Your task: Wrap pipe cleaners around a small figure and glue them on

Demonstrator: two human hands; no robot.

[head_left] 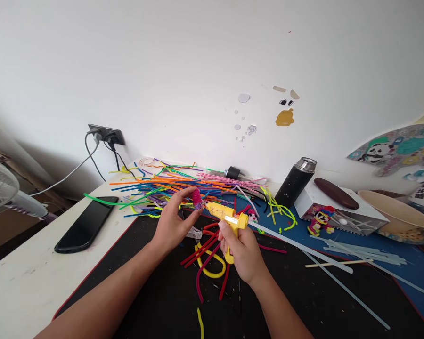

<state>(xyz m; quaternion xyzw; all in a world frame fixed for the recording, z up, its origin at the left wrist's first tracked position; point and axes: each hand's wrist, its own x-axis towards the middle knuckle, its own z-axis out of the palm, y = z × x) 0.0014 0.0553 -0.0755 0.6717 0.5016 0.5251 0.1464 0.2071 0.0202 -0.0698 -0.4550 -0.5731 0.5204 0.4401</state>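
My right hand [240, 247] is wrapped round the grip of a yellow hot glue gun [222, 211]; a long translucent glue stick [298, 245] runs out of its back end. The gun's nozzle points left. It meets, or nearly meets, the lower end of a small magenta piece of coiled pipe cleaner [197, 197]. My left hand [175, 219] pinches that piece between thumb and fingers. Below the hands, red pipe cleaners [207, 249] and a yellow pipe cleaner loop [212, 273] lie on the black mat [155, 292].
Many coloured pipe cleaners [176, 183] are heaped along the wall. A phone [86, 226] lies at the left. To the right are a black thermos [295, 183], a pipe cleaner figure [321, 221], loose glue sticks [365, 250], a white box [339, 202] and a bowl [395, 207].
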